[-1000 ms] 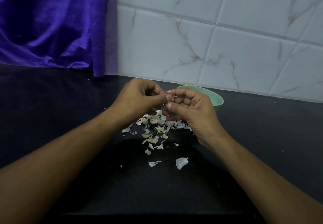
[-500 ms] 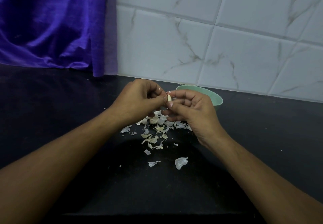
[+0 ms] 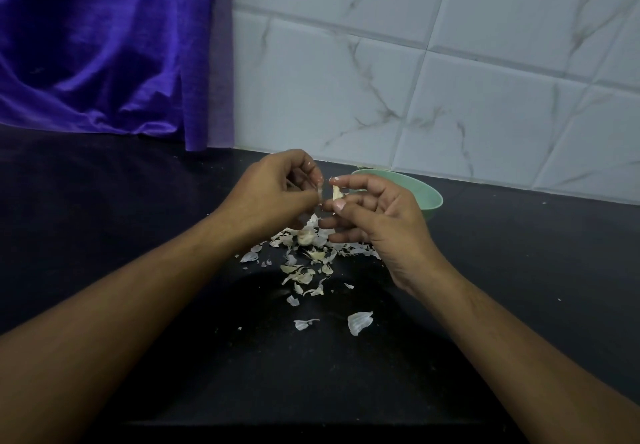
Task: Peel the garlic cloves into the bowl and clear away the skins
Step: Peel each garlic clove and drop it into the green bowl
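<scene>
Here, in the middle of the frame, the person holds both hands just above the black counter [image 3: 519, 270]. The right hand [image 3: 377, 222] pinches a pale garlic clove [image 3: 336, 193] between thumb and first finger, with the other fingers half curled under it. The left hand [image 3: 273, 194] is curled and pinches a thin strip of skin [image 3: 320, 195], which seems almost free from the clove. The green bowl [image 3: 431, 197] stands right behind the right hand, near the tiled wall; what is inside it I cannot see. Under the hands lies a loose pile of skins [image 3: 304, 267], and one unpeeled piece of garlic [image 3: 305, 237] sits in it. A larger flake [image 3: 359, 322] lies apart, lower in the frame. I think the risk now is the small, smooth clove: if the last pull is too sharp, it can slip from the fingertips and fall into the skins or roll on the counter instead of going to the bowl. Also the skins are very light, so a quick move of the arm could scatter them wider and make the clearing harder.
</scene>
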